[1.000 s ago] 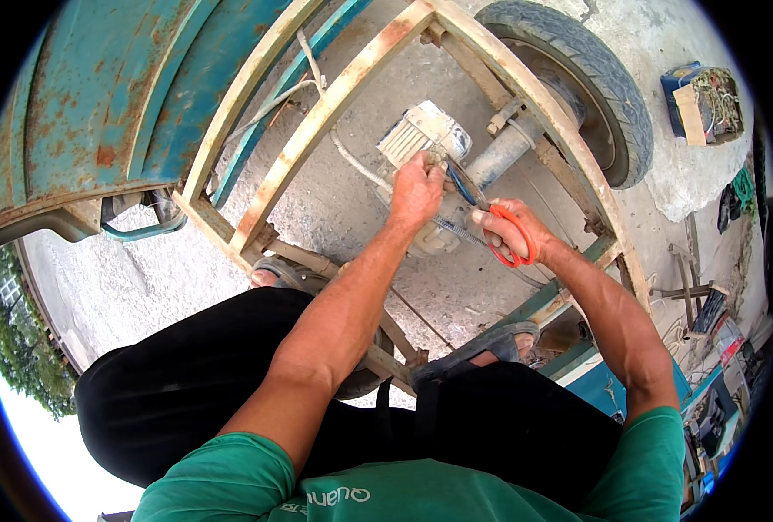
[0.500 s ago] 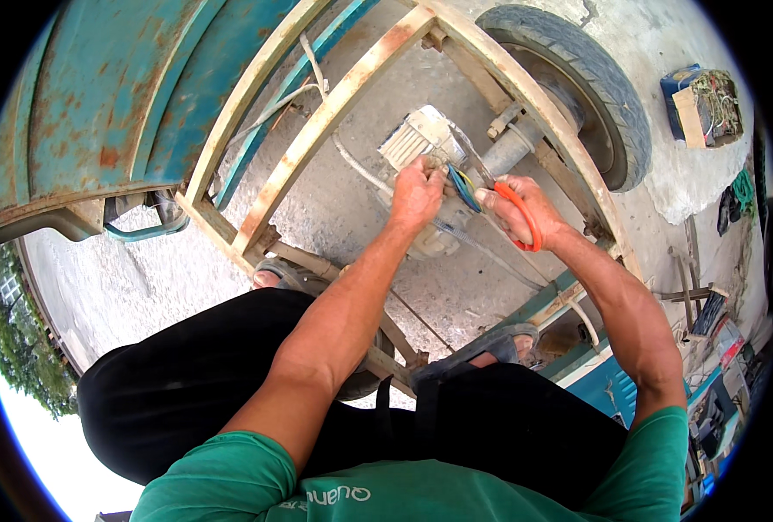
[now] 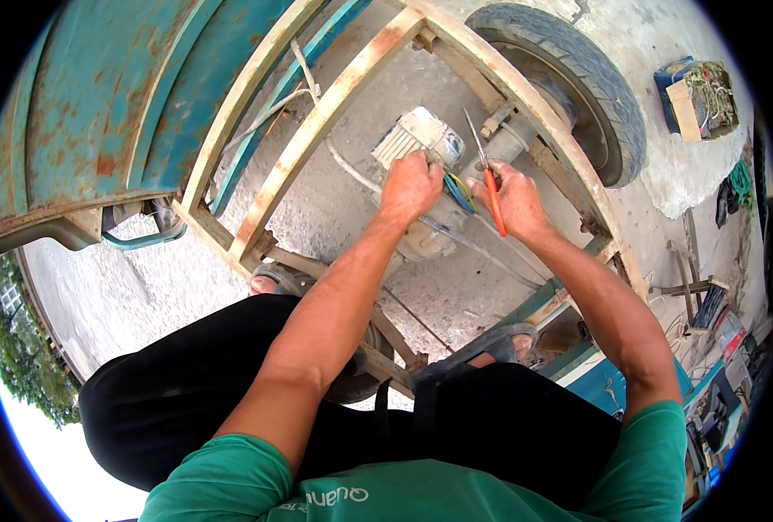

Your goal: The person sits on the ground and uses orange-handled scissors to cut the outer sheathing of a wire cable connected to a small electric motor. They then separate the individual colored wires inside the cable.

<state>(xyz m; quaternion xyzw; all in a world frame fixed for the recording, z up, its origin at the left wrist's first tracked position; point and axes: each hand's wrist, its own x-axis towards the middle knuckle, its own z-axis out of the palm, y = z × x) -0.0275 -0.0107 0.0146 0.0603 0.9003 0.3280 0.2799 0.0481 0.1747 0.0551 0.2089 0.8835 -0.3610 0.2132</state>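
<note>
Head cam, R hand (image 3: 515, 202) w/ scissors (image 3: 493, 205), box (image 3: 684, 111) (wires (image 3: 713, 92))

The floor (image 3: 126, 287) is of grey concrete, rough and dusty, and on the left side it looks very bright. At the far right it has a paler patch (image 3: 678, 193), and at the far edge there is a thin dark crack. On the floor at the far right sits an open box (image 3: 689, 115) with a tangle of wires inside. Nearer than this box, along the right side, lies a bundle of green cord (image 3: 741, 181), with a dark thing (image 3: 725, 207) just beside it. Nearer again is a small stand (image 3: 687, 289) of narrow bars.
</note>
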